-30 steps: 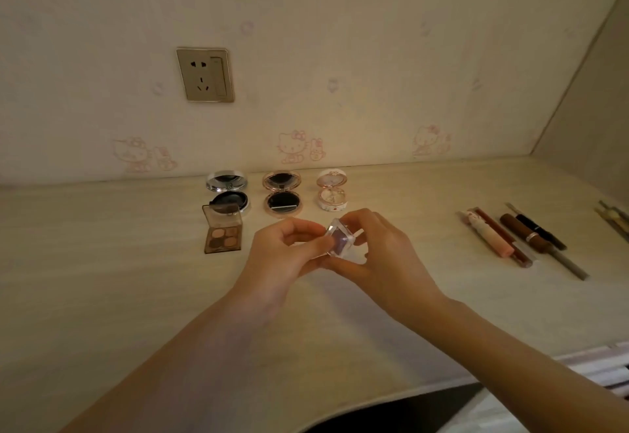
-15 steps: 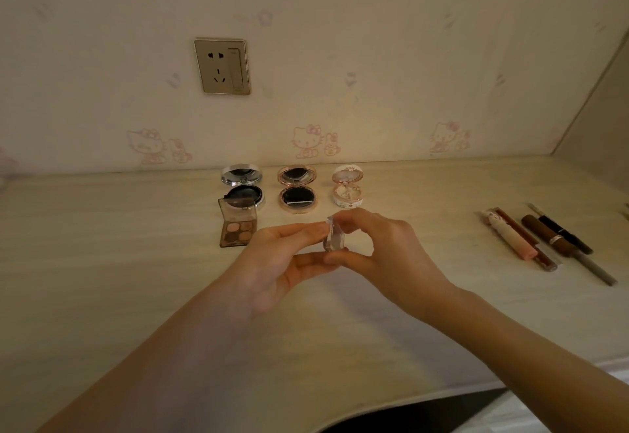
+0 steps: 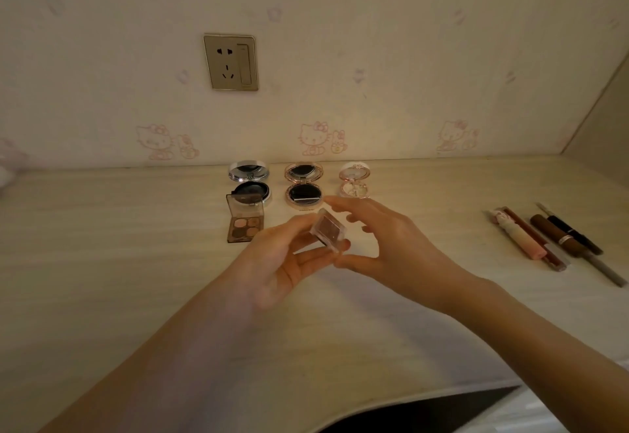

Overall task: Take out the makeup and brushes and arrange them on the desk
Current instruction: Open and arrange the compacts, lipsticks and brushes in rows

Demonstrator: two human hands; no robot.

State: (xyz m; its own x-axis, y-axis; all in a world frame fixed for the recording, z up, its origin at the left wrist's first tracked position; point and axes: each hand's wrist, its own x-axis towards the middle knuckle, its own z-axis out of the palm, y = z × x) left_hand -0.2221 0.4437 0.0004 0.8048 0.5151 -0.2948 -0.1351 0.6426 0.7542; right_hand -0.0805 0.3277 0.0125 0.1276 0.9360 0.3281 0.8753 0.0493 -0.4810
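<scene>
My left hand holds a small clear square eyeshadow case above the middle of the desk. I pinch it between thumb on its far left edge and fingertips under its near edge, so that it tilts and shows its dark brownish pan. My right hand is just beside the case on the right, with the fingers spread and loosely bent and gripping nothing. Its thumb reaches in low under the case's near corner, though I cannot tell whether it touches. Behind my hands, near the wall, three round compacts stand open in a row: a silver compact on the left, a rose-gold compact in the middle and a pale pink compact on the right. Just in front of the silver one, touching it, sits an open four-colour eyeshadow palette. Well apart on the right lie slim items side by side, among them a pink lip tube and a brown tube. A wall socket is set in the cartoon-cat wallpaper above the compacts.
</scene>
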